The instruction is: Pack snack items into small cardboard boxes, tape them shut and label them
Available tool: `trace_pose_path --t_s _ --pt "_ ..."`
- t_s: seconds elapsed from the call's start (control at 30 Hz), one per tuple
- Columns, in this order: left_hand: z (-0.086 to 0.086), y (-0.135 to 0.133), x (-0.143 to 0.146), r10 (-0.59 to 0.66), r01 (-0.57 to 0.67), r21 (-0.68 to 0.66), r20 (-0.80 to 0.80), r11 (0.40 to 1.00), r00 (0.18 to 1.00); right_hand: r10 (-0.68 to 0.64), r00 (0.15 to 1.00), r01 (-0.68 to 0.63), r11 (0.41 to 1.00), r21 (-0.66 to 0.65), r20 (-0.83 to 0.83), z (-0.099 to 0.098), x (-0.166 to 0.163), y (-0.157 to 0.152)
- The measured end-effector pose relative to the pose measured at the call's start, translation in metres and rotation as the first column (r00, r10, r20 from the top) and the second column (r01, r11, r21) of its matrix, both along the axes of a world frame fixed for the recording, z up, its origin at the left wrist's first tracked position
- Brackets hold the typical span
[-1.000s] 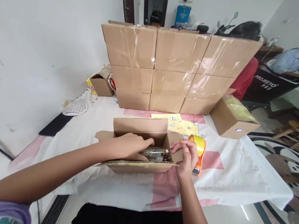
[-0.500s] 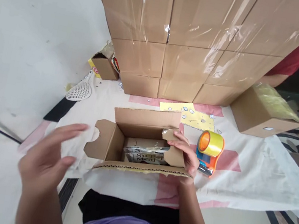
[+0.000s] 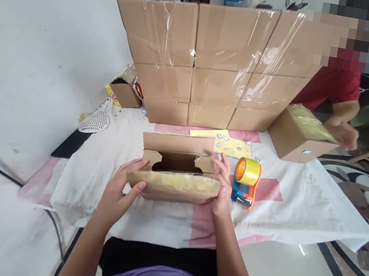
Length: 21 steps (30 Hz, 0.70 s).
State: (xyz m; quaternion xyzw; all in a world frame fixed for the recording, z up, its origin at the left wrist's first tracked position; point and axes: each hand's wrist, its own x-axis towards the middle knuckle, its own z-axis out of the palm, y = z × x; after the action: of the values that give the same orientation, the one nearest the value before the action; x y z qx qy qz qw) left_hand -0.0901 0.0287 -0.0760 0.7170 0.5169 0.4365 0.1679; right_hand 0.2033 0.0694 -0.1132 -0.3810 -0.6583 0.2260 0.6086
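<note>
An open cardboard box (image 3: 174, 194) sits on the cloth-covered table in front of me. Its near flap (image 3: 176, 182) is tilted up toward me, and both short side flaps are folded inward over the dark opening. My left hand (image 3: 121, 191) grips the left end, thumb on the near flap and fingers by the left side flap (image 3: 151, 156). At the right end my right hand (image 3: 222, 190) is closed around the corner, its fingers reaching up along the right side flap (image 3: 205, 163). The box's contents are mostly hidden by the near flap.
Right of the box lies an orange tape dispenser with yellow tape (image 3: 248, 172). Taped cardboard boxes (image 3: 215, 84) form a wall behind. A taped box (image 3: 301, 135) stands right, near another person's hand (image 3: 344, 135). A white perforated scoop (image 3: 95, 122) lies left.
My left hand has come in from the left and taken hold of the box. The side flaps have folded inward, the near flap has risen, and the view has tilted up.
</note>
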Motion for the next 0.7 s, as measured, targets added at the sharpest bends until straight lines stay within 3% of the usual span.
trace_pose_path --t_s 0.07,0.13,0.23,0.33,0.4,0.53,0.7 --pt "-0.004 0.001 0.009 0.084 -0.073 -0.096 0.111 0.993 0.99 0.0 1.0 -0.002 0.998 -0.064 -0.026 0.007 -0.002 0.003" --pt "-0.009 0.001 0.015 0.129 -0.102 -0.158 0.174 0.982 0.976 0.089 0.992 -0.1 0.985 -0.137 -0.09 0.014 -0.003 0.01" --pt "-0.011 0.001 0.017 0.141 -0.127 -0.106 0.139 0.986 0.98 0.153 0.972 -0.18 0.972 -0.152 -0.176 0.023 -0.004 0.021" --pt "-0.002 -0.001 0.015 0.14 -0.139 0.073 -0.013 0.988 0.99 0.141 0.969 -0.163 0.982 -0.099 -0.203 0.027 -0.004 0.024" --pt "0.007 -0.002 0.016 0.08 -0.045 0.165 -0.212 0.985 0.974 0.156 0.968 -0.175 0.981 -0.082 -0.196 0.026 -0.003 0.021" --pt "0.025 0.002 0.032 -0.058 0.174 0.183 -0.51 0.968 0.858 0.204 0.969 -0.208 0.978 -0.015 -0.141 0.019 0.001 0.015" --pt "0.03 0.008 0.055 0.006 0.119 0.179 -0.576 0.977 0.817 0.201 0.979 -0.2 0.979 0.027 -0.024 0.013 0.003 0.015"
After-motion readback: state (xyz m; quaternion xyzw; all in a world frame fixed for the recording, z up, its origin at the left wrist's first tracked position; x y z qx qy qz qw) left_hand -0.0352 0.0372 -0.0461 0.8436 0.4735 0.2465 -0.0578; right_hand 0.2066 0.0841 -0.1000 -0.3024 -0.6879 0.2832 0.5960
